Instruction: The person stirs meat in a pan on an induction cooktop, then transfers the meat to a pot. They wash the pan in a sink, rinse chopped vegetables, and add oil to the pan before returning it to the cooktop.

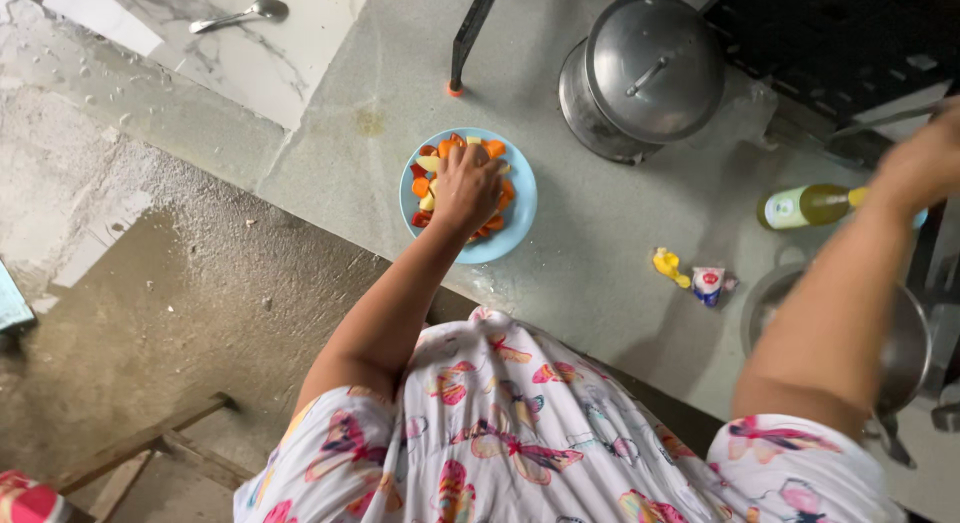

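- The grey stone bench [620, 233] runs from the upper left to the lower right, its near edge against the person's patterned clothing.
- A lidded steel pot [640, 73] stands near the far edge of the bench.
- A light blue plate [515, 218] sits close to the near edge, left of the pot, heaped with cut pieces [492, 149] in orange, red and yellow.
- The left hand [466, 188] rests on the heap, fingers curled down into the pieces.
- The right hand [920, 163] is blurred at the right edge; I cannot tell its grip.
- A yellow-green bottle [805, 205] lies just beside that hand.
- A small sachet [708, 283] lies near the near edge.
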